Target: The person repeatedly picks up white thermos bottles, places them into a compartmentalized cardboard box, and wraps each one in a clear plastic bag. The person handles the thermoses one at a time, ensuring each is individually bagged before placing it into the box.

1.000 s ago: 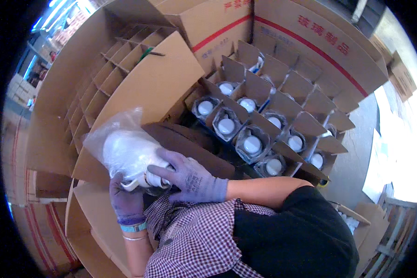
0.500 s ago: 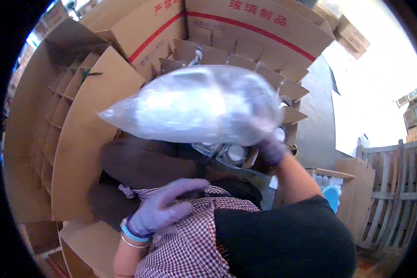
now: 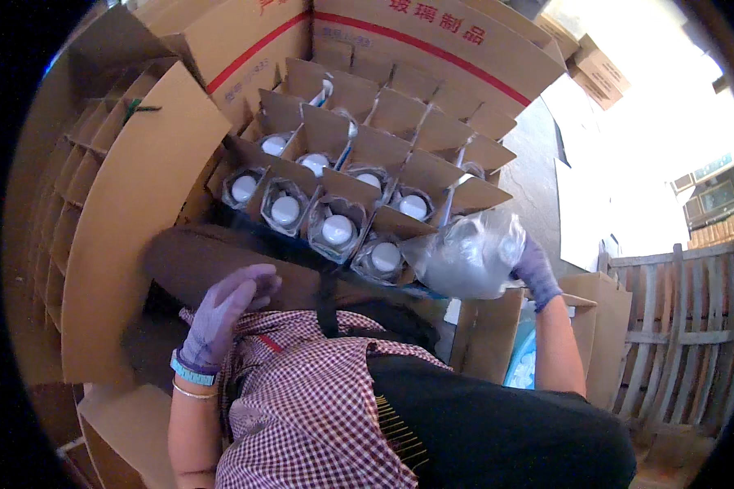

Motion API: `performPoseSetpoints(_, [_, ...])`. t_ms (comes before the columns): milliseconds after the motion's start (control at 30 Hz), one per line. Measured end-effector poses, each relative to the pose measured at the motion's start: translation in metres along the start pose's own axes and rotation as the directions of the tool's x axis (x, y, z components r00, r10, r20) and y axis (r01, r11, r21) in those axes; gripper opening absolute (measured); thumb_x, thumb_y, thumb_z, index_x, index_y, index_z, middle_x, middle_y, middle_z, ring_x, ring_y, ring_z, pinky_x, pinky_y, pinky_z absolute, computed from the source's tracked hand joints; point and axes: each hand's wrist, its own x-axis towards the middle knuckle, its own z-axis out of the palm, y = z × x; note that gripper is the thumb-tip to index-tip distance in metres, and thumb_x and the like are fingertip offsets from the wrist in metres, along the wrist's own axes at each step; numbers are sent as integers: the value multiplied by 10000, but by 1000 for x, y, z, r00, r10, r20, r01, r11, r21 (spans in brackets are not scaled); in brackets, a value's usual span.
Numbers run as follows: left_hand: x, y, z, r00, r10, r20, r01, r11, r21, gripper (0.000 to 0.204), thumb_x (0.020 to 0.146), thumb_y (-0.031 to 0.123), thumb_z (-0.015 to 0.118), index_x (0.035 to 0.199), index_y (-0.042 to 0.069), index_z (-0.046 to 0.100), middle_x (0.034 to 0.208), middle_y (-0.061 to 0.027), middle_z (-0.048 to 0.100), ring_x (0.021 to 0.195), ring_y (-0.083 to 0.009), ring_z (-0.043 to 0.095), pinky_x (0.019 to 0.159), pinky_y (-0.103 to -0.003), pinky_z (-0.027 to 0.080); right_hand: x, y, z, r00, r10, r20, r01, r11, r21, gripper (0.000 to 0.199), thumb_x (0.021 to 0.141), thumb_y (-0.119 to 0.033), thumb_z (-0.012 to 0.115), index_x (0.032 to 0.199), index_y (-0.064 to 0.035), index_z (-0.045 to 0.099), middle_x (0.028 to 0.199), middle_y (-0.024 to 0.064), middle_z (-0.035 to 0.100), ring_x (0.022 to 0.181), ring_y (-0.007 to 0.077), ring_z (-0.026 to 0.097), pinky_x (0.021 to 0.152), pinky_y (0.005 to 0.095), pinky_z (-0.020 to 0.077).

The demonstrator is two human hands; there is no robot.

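Observation:
At the near right corner of a divided carton [image 3: 432, 175], my right hand [image 3: 537, 273], in a purple-grey glove, grips a crumpled clear plastic bag [image 3: 469, 254]. The bag is bunched up and partly hides the hand's fingers. Several white-capped containers [image 3: 337, 230], each wrapped in clear plastic, stand upright in the carton's cells. Over my lap my left hand [image 3: 227, 314], gloved alike, hovers with its fingers stretched out and nothing in it.
A second carton with cardboard dividers [image 3: 139, 236] leans at the left. By my right arm stands a smaller open box [image 3: 485, 330] with a light blue thing [image 3: 520, 363] inside. A slatted wooden chair [image 3: 681, 326] is at the far right.
The plastic bag was puffed out long across the carton; now it is gathered smaller at the right. My right hand moved right and nearer; my left moved left.

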Motion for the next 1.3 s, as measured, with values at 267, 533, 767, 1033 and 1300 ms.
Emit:
performPoseSetpoints(267, [-51, -6, -31, 985, 17, -174, -19, 1000, -14, 458, 1044, 341, 489, 1352, 10, 558, 1292, -121, 634, 1207, -221, 588, 1045, -364, 459, 51, 90, 143, 997, -77, 32, 82, 971, -224, 745, 725, -404, 772, 1300, -4, 519, 1215, 278, 639, 1095, 446, 631, 952, 511, 505])
performPoseSetpoints(533, [-207, -6, -149, 769, 191, -610, -75, 975, 210, 422, 1017, 296, 590, 1352, 39, 596, 1301, -55, 640, 1201, -166, 573, 1049, -321, 447, 67, 6, 231, 816, -117, 566, 268, 944, -192, 648, 837, -358, 719, 1317, 18, 502, 1247, 257, 624, 1108, 413, 622, 961, 477, 495])
performPoseSetpoints(767, [-527, -92, -78, -545, 149, -825, 152, 985, 78, 416, 1007, 362, 577, 1259, 41, 660, 1128, -27, 694, 1042, -131, 617, 927, -290, 492, 149, -231, 313, 595, -361, 718, 695, 680, -234, 583, 844, -333, 722, 1286, 3, 544, 1225, 239, 641, 1083, 384, 638, 937, 461, 505])
performPoseSetpoints(1033, [-500, -340, -59, -538, -218, -814, 367, 809, -459, 889, 806, 631, 708, 1440, 49, 484, 1415, -263, 503, 1262, -405, 531, 1089, -452, 424, 124, -381, 363, 531, -364, 765, 815, 467, -343, 509, 853, -304, 725, 1249, -14, 591, 1199, 218, 660, 1056, 350, 656, 909, 442, 517])
performPoseSetpoints(1300, [-369, -298, -168, -64, 269, -961, 803, 585, 110, 693, 769, 422, 768, 1340, 104, 536, 1425, -204, 509, 1363, -435, 407, 1088, -476, 404, 132, -350, 292, 646, -349, 679, 741, 501, -448, 437, 861, -275, 728, 1213, -32, 639, 1173, 198, 680, 1028, 316, 674, 881, 424, 528])
